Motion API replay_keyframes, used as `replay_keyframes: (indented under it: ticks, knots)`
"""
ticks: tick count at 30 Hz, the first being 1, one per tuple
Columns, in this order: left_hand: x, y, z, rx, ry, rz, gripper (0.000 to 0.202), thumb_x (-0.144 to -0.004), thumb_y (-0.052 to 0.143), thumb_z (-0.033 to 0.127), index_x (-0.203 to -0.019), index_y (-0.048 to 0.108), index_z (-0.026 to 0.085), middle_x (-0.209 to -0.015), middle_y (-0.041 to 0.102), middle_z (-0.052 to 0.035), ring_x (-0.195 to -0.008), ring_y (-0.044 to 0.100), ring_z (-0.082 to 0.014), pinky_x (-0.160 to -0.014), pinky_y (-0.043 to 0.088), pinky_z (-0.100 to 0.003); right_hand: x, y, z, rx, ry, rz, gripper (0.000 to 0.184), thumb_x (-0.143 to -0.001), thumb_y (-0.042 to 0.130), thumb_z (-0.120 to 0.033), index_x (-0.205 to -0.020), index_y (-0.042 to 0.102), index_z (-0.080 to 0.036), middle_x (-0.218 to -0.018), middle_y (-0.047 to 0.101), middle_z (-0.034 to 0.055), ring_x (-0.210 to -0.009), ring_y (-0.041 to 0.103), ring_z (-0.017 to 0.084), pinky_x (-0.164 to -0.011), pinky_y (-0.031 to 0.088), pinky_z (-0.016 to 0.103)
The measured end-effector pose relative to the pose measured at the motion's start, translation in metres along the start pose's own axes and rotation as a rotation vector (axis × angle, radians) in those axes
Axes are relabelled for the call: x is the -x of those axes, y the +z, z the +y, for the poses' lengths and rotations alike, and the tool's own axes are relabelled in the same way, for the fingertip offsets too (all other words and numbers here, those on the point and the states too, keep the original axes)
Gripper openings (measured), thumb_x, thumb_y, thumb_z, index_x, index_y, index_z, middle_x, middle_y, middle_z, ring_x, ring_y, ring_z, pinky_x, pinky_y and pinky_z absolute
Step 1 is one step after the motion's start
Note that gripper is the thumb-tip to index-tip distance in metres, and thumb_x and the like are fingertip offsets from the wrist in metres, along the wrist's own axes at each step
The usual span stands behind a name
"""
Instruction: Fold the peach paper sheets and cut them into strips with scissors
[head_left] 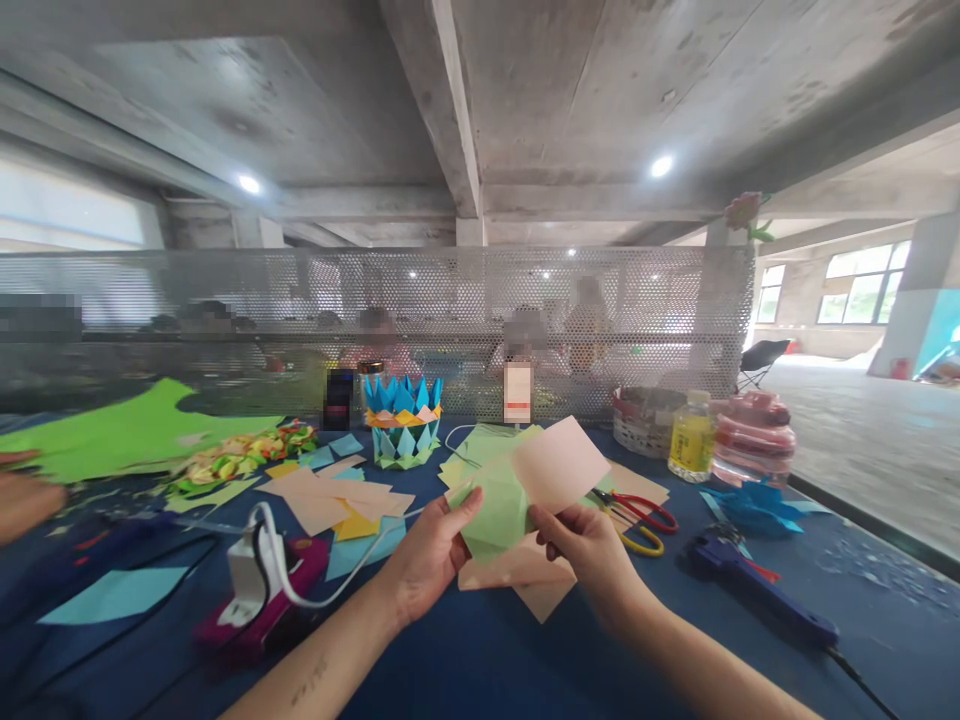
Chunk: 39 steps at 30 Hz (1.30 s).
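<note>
My left hand (427, 555) and my right hand (589, 550) together hold up a folded paper piece above the blue table (480, 660). The piece has a light green folded part (499, 510) in the middle and peach-pink paper (559, 465) sticking up at the right and down below. My left thumb presses on the green part's left edge. My right fingers pinch the peach paper at its lower right. Both hands are closed on the paper.
Loose coloured papers (337, 495), a blue and green paper crown (405, 420), a pink glue gun (262, 600), a blue glue gun (750, 585), red and yellow scissors (637, 520) and a bottle (691, 437) lie around. A mesh screen (450, 320) stands behind; another person's hand (22, 500) is at far left.
</note>
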<state>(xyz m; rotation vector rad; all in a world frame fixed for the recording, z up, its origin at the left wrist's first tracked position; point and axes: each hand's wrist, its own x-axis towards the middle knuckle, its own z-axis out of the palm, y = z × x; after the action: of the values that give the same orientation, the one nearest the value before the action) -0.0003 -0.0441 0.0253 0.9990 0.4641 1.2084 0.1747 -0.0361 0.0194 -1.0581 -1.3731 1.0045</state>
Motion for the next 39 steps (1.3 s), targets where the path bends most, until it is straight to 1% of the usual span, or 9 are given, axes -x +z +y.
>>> replay_keyframes:
  ticks: [6, 10, 21, 26, 31, 35, 39]
  knots:
    - [0.0, 0.0, 0.0, 0.003, 0.0, -0.003, 0.033, -0.086, 0.059, 0.03, -0.114, 0.063, 0.012, -0.1, 0.072, -0.0125, -0.095, 0.067, -0.0248, -0.089, 0.047, -0.035, 0.001, 0.0, 0.0, 0.032, 0.004, -0.005, 0.037, -0.064, 0.069, -0.051, -0.053, 0.062, -0.016, -0.051, 0.055, 0.0, -0.048, 0.046, 0.01, -0.05, 0.034, 0.024]
    - [0.0, 0.0, 0.001, -0.002, -0.012, 0.001, 0.035, -0.085, 0.059, 0.03, -0.115, 0.062, 0.012, -0.1, 0.072, -0.0128, -0.095, 0.067, -0.0252, -0.089, 0.047, -0.035, 0.0, 0.0, 0.001, 0.024, 0.0, -0.004, 0.037, -0.064, 0.069, -0.05, -0.053, 0.062, -0.015, -0.052, 0.056, 0.0007, -0.048, 0.046, 0.01, -0.049, 0.034, 0.024]
    - [0.001, 0.001, 0.001, -0.02, -0.01, -0.013, 0.032, -0.087, 0.057, 0.03, -0.113, 0.063, 0.013, -0.101, 0.071, -0.0124, -0.095, 0.066, -0.0243, -0.087, 0.047, -0.033, 0.001, 0.0, 0.0, 0.008, -0.009, 0.003, 0.04, -0.063, 0.07, -0.053, -0.053, 0.061, -0.015, -0.051, 0.056, 0.0005, -0.047, 0.047, 0.01, -0.049, 0.035, 0.024]
    - [0.001, 0.002, -0.001, -0.066, 0.0, -0.024, 0.037, -0.083, 0.063, 0.026, -0.119, 0.06, 0.017, -0.103, 0.071, -0.0106, -0.096, 0.065, -0.0242, -0.084, 0.048, -0.033, 0.001, 0.001, 0.0, 0.039, -0.029, -0.011, 0.044, -0.063, 0.069, -0.058, -0.055, 0.063, -0.014, -0.05, 0.056, 0.0008, -0.047, 0.047, 0.01, -0.047, 0.036, 0.023]
    - [0.001, 0.002, -0.004, -0.102, 0.011, 0.023, 0.046, -0.076, 0.07, 0.027, -0.119, 0.06, 0.017, -0.103, 0.071, -0.0112, -0.094, 0.065, -0.026, -0.08, 0.049, -0.033, 0.001, 0.002, 0.001, 0.032, -0.03, -0.051, 0.043, -0.064, 0.069, -0.055, -0.055, 0.062, -0.014, -0.051, 0.055, 0.0, -0.047, 0.045, 0.009, -0.048, 0.035, 0.023]
    - [0.001, -0.002, -0.007, -0.126, 0.008, 0.075, 0.042, -0.073, 0.073, 0.029, -0.112, 0.064, 0.015, -0.1, 0.071, -0.0118, -0.091, 0.066, -0.0268, -0.078, 0.05, -0.035, 0.001, 0.002, 0.0, 0.035, -0.018, -0.06, 0.041, -0.065, 0.069, -0.054, -0.053, 0.06, -0.015, -0.051, 0.054, -0.0006, -0.047, 0.045, 0.009, -0.048, 0.034, 0.023]
    - [-0.001, -0.005, -0.01, -0.128, 0.003, 0.098, 0.041, -0.071, 0.075, 0.03, -0.107, 0.066, 0.013, -0.098, 0.072, -0.0119, -0.09, 0.066, -0.0266, -0.077, 0.05, -0.034, 0.002, 0.002, 0.001, 0.06, -0.007, -0.062, 0.04, -0.068, 0.067, -0.052, -0.054, 0.059, -0.016, -0.05, 0.053, -0.001, -0.048, 0.045, 0.01, -0.049, 0.033, 0.024]
